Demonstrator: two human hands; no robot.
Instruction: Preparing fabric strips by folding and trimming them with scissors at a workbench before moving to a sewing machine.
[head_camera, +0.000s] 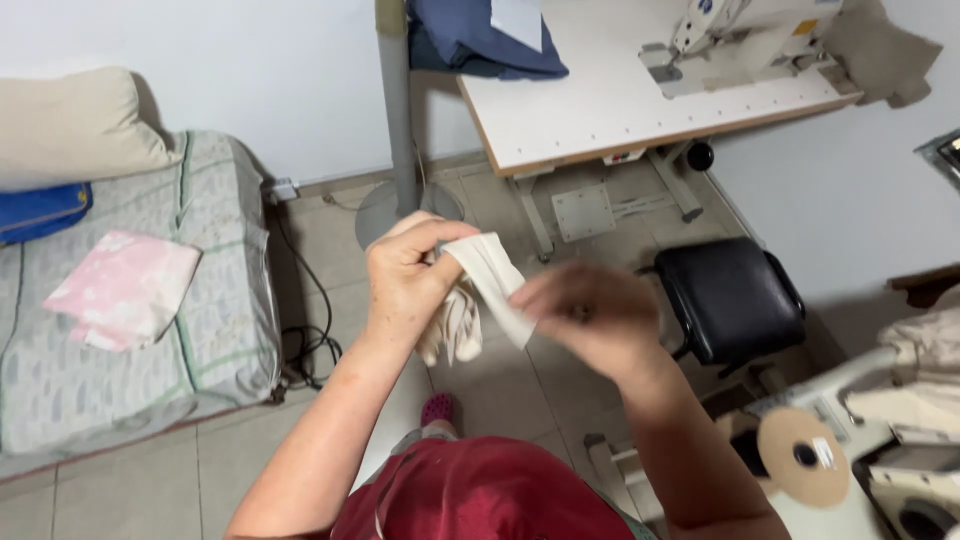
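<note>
My left hand (405, 275) is raised in front of me and pinches a strip of cream cloth (492, 275) between thumb and fingers. More of that cloth hangs bunched below the hand. My right hand (590, 315), blurred by motion, grips the strip's lower end just to the right. Both hands are held over the tiled floor (500, 385).
A white sewing table (590, 110) with a sewing machine (740, 40) and blue fabric (480, 40) stands ahead. A black stool (730, 300) is to the right. A bed (200, 330) with a pink folded cloth (125, 290) lies left. A second machine with a thread spool (805, 455) sits lower right.
</note>
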